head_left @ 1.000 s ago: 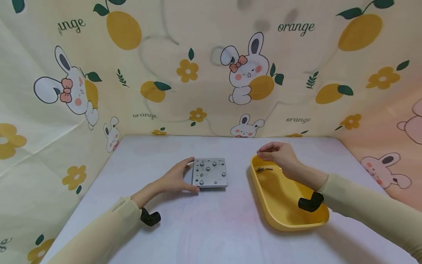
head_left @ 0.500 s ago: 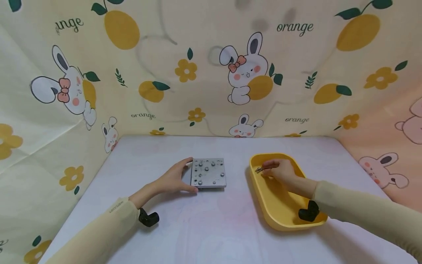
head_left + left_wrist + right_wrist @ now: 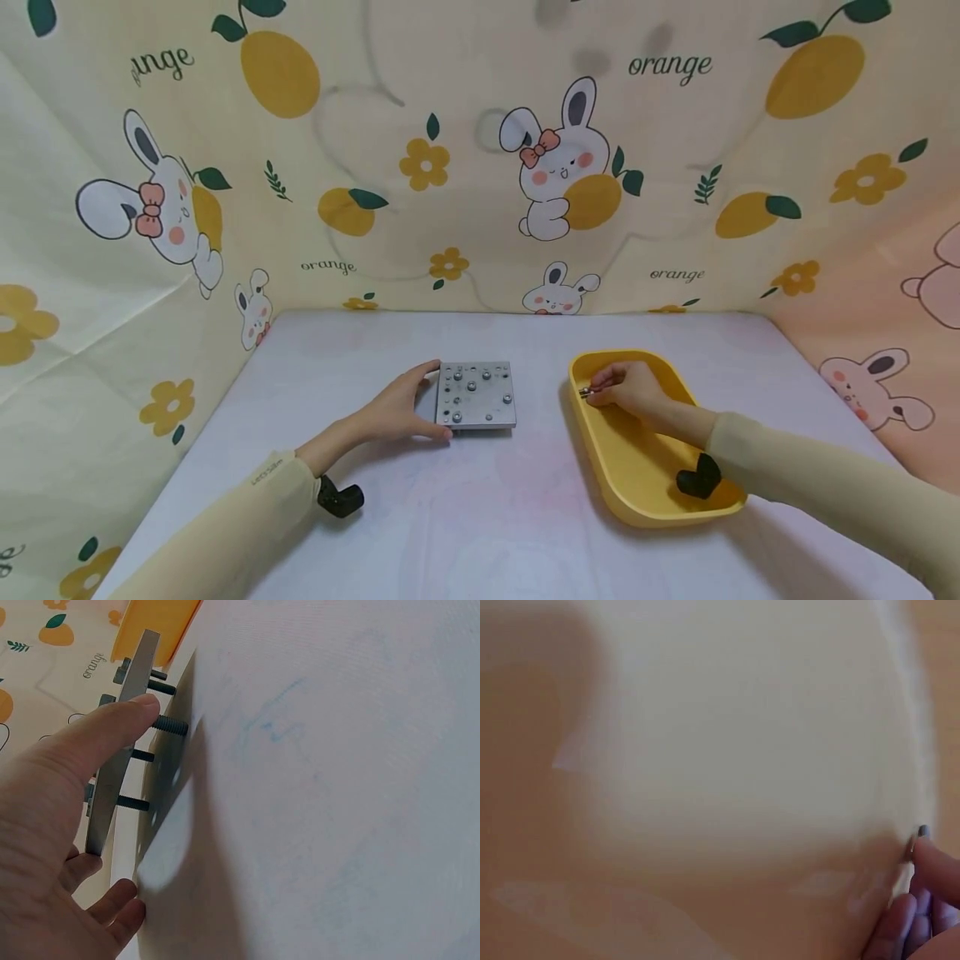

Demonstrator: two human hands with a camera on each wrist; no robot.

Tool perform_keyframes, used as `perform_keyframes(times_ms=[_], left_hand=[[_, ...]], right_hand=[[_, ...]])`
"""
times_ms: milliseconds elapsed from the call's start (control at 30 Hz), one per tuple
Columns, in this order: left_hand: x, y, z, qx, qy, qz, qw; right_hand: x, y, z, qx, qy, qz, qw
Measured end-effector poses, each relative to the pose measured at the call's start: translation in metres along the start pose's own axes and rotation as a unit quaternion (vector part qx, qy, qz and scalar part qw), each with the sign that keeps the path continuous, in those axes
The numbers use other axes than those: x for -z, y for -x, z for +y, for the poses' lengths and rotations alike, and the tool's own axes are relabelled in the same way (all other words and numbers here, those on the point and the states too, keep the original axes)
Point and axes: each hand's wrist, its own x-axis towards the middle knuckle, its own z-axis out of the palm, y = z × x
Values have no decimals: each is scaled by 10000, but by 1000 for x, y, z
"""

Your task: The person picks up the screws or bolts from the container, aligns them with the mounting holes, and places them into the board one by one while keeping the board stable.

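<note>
My left hand (image 3: 397,408) grips the left side of a square metal plate (image 3: 480,402), with the thumb on the near edge and the index finger at the far corner. Several bolts pass through the plate; in the left wrist view their threaded shafts (image 3: 171,724) stick out from its underside. Inside the yellow tray (image 3: 611,479), my right hand (image 3: 637,392) pinches a small metal screw (image 3: 586,392) near the far left wall. In the right wrist view, dark bits of the screw (image 3: 923,830) show at the thumb tip; the rest is hidden by the fingers.
The tray stands on the right of a white-covered table (image 3: 480,517). A printed cloth backdrop (image 3: 465,167) with rabbits and oranges closes off the back and sides. A black wrist camera (image 3: 340,497) sits on the left cuff, another black camera (image 3: 699,477) on the right.
My right hand has come down from over the tray's far rim into the tray, and its fingertips have closed at the small screws there. The left hand and plate have stayed put.
</note>
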Motion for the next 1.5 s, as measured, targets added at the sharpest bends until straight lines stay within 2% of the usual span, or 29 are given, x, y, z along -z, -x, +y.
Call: perform_keyframes(times_ms=[133,333,567,767,867,1000,1133,1333,1500], left_hand=[[-1,0,-1,-3,-3,32,10000],[-3,1,-3,23,5,-3,10000],[-3,1,-2,-15,92,27,10000],[-2,0,-3,5,16,-10,10000],[-2,0,-3,-9,19,32,10000],[-2,0,-3,-38,43,82,10000],[-3,0,-4,-39,38,79,10000],[-2,1,-5,20,41,104,9999],[0,1,-4,-66,191,77,9998]], right_hand=[[3,3,-3,3,-211,-112,9997],[6,12,-10,-60,-192,-87,9998],[12,17,-23,367,-75,233,9990],[20,23,-50,574,-127,635,9962],[17,23,-68,792,-445,725,9932],[-2,23,-91,928,-874,528,9904],[-35,28,-109,837,-1016,-2,9913],[-91,33,-131,794,-765,-683,9916],[-129,27,-136,784,-617,-1056,9894]])
